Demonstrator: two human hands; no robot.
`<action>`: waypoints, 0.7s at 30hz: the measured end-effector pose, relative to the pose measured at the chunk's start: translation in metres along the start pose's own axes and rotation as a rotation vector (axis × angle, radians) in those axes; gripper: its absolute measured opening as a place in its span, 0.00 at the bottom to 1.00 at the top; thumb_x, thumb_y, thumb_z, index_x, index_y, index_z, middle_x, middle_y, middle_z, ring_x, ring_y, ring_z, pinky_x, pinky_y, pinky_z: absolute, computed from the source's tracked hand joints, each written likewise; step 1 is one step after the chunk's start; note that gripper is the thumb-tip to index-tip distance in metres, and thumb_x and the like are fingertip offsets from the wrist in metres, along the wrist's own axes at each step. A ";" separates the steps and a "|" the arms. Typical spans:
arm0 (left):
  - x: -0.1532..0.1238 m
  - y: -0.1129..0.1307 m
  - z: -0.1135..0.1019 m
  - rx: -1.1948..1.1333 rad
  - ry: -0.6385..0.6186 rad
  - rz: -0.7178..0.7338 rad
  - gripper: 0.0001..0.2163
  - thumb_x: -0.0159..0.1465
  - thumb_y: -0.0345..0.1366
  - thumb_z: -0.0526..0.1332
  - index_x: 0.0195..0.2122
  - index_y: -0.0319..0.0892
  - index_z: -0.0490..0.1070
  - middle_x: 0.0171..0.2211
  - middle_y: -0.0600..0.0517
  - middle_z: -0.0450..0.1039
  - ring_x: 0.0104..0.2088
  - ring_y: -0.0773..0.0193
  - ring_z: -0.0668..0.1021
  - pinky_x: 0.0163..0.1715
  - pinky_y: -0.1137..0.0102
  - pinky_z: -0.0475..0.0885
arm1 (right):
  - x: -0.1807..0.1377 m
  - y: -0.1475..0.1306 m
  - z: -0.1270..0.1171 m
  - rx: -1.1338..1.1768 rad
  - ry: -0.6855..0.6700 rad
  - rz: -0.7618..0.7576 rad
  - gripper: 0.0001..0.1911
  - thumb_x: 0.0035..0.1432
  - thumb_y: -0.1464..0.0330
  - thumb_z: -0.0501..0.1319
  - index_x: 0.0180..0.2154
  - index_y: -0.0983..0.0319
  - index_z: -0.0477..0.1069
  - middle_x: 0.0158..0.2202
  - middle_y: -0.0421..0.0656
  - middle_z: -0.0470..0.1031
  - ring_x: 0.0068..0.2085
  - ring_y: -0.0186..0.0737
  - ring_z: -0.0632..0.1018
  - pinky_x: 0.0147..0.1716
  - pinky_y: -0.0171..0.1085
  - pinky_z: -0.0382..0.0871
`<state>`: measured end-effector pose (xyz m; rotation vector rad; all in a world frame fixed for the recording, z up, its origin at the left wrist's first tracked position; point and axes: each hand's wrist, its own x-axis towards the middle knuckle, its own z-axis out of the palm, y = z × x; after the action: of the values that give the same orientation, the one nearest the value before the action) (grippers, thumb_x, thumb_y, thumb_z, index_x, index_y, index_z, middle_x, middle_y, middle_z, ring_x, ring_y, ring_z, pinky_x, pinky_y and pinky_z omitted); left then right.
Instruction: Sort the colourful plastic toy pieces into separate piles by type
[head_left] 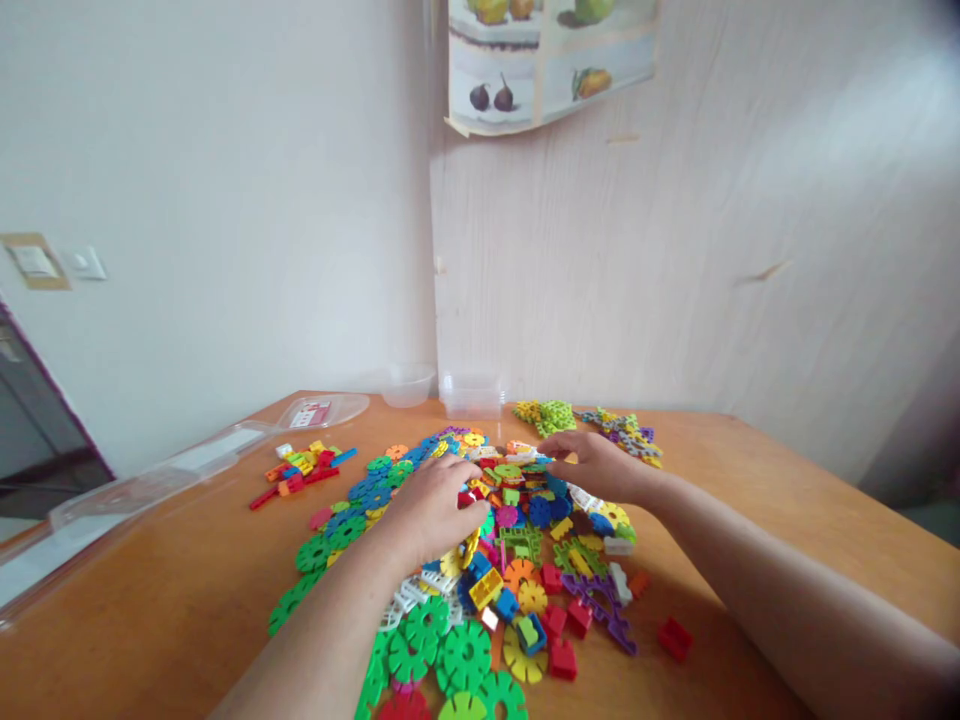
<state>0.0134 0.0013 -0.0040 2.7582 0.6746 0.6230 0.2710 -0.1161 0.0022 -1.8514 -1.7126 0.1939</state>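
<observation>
My left hand rests over the left-middle of a mixed heap of plastic building pieces, its thumb apart from the curved fingers. Red bricks and a yellow notched disc lie around its fingertips. On the far side of the heap, my right hand reaches in with fingers stretched forward and thumb apart, close to white and blue pieces. Nothing shows held in either hand, though some fingertips are partly hidden. Green notched discs spread at the near side, with a yellow brick and red bricks to their right.
A small group of sorted bricks lies at the left. Linked green and yellow pieces sit at the back right. Clear containers stand against the wall, with clear lids along the left edge of the wooden table.
</observation>
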 end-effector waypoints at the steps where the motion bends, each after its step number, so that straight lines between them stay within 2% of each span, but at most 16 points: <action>1: 0.001 0.000 -0.001 -0.006 0.004 0.004 0.12 0.61 0.40 0.61 0.45 0.48 0.76 0.48 0.50 0.76 0.50 0.55 0.75 0.50 0.65 0.68 | -0.003 -0.003 0.000 -0.020 -0.004 -0.009 0.15 0.55 0.68 0.61 0.45 0.61 0.77 0.43 0.45 0.80 0.43 0.43 0.78 0.44 0.39 0.70; 3: 0.002 0.000 -0.004 -0.019 0.002 0.003 0.10 0.61 0.37 0.60 0.42 0.48 0.76 0.44 0.51 0.77 0.47 0.57 0.75 0.47 0.66 0.68 | -0.008 -0.009 -0.002 -0.041 -0.046 -0.023 0.13 0.54 0.69 0.61 0.42 0.61 0.77 0.39 0.44 0.80 0.39 0.41 0.78 0.40 0.37 0.70; 6: 0.002 0.003 -0.010 -0.046 -0.023 -0.009 0.08 0.61 0.35 0.59 0.39 0.47 0.76 0.41 0.51 0.77 0.43 0.58 0.76 0.44 0.67 0.68 | -0.016 -0.024 -0.005 -0.005 -0.231 -0.020 0.08 0.56 0.70 0.58 0.36 0.60 0.76 0.28 0.39 0.76 0.28 0.34 0.74 0.27 0.32 0.64; 9: 0.002 0.004 -0.014 -0.081 -0.026 -0.039 0.08 0.61 0.33 0.58 0.39 0.46 0.76 0.42 0.51 0.77 0.43 0.59 0.76 0.43 0.68 0.68 | -0.024 -0.042 -0.006 -0.044 -0.386 -0.065 0.04 0.55 0.68 0.60 0.32 0.59 0.75 0.25 0.37 0.73 0.25 0.31 0.70 0.22 0.30 0.57; 12: 0.002 0.003 -0.016 -0.096 0.005 -0.117 0.11 0.61 0.32 0.57 0.42 0.47 0.75 0.42 0.52 0.78 0.43 0.60 0.77 0.42 0.69 0.69 | -0.030 -0.057 -0.003 -0.177 -0.425 -0.163 0.09 0.51 0.63 0.66 0.36 0.58 0.75 0.30 0.38 0.75 0.27 0.33 0.70 0.24 0.32 0.55; 15: 0.001 0.002 -0.015 -0.096 0.021 -0.158 0.12 0.61 0.32 0.56 0.44 0.47 0.74 0.41 0.53 0.78 0.41 0.61 0.77 0.40 0.70 0.68 | -0.034 -0.065 0.002 -0.270 -0.457 -0.190 0.15 0.49 0.60 0.68 0.40 0.57 0.74 0.33 0.41 0.76 0.29 0.35 0.70 0.25 0.33 0.55; 21: 0.001 0.002 -0.010 -0.131 0.008 -0.120 0.10 0.62 0.36 0.56 0.41 0.48 0.74 0.41 0.53 0.78 0.42 0.61 0.77 0.38 0.71 0.69 | -0.036 -0.071 0.011 -0.322 -0.447 -0.150 0.13 0.50 0.61 0.66 0.38 0.58 0.71 0.31 0.41 0.75 0.27 0.35 0.68 0.24 0.33 0.51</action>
<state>0.0103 0.0017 0.0057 2.5753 0.7668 0.6287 0.1992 -0.1478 0.0197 -2.0006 -2.2937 0.3038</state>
